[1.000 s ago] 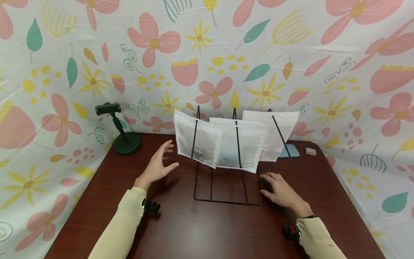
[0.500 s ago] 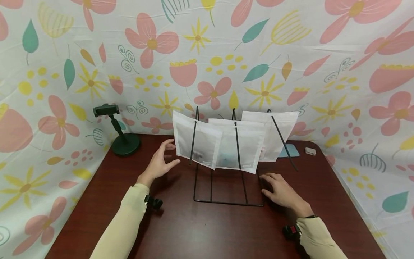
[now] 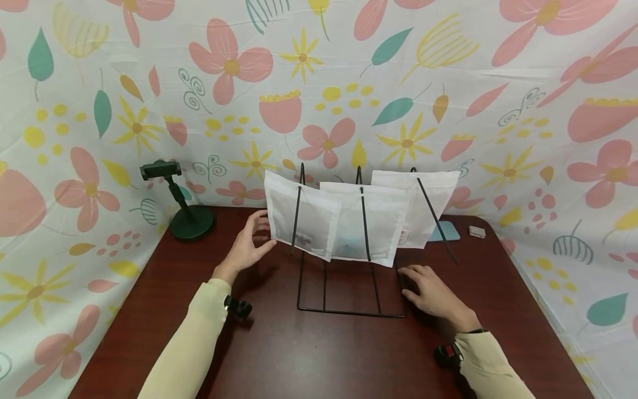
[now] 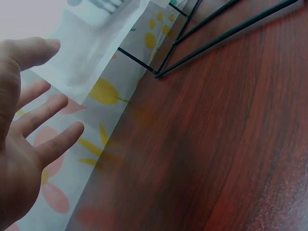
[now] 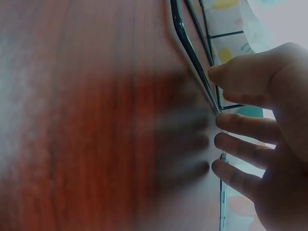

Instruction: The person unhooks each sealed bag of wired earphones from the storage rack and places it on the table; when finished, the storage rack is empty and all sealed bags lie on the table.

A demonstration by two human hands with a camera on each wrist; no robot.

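Observation:
Three white translucent pouches hang from a black wire rack (image 3: 349,312): a left pouch (image 3: 316,216), a middle pouch (image 3: 384,221) and a right pouch (image 3: 416,216). At the left pouch's outer edge is my left hand (image 3: 246,244), its thumb apart from the fingers. The left wrist view has the pouch's corner (image 4: 77,67) between thumb and fingers, which are not closed on it. My right hand (image 3: 426,291) lies low by the rack's right base rail. In the right wrist view its loosely bent fingers reach the black wire (image 5: 190,48), thumb apart from them.
A dark green stand (image 3: 191,221) is at the back left of the brown table (image 3: 319,366). Behind the right pouch lie a light blue flat item (image 3: 446,231) and a small white block (image 3: 477,231). A flowered cloth (image 3: 219,133) closes off the back and sides.
My left hand has moved slightly right and up to the left pouch's edge, with the fingers curving in a little more. The right hand has stayed by the rack; the head view shifted slightly.

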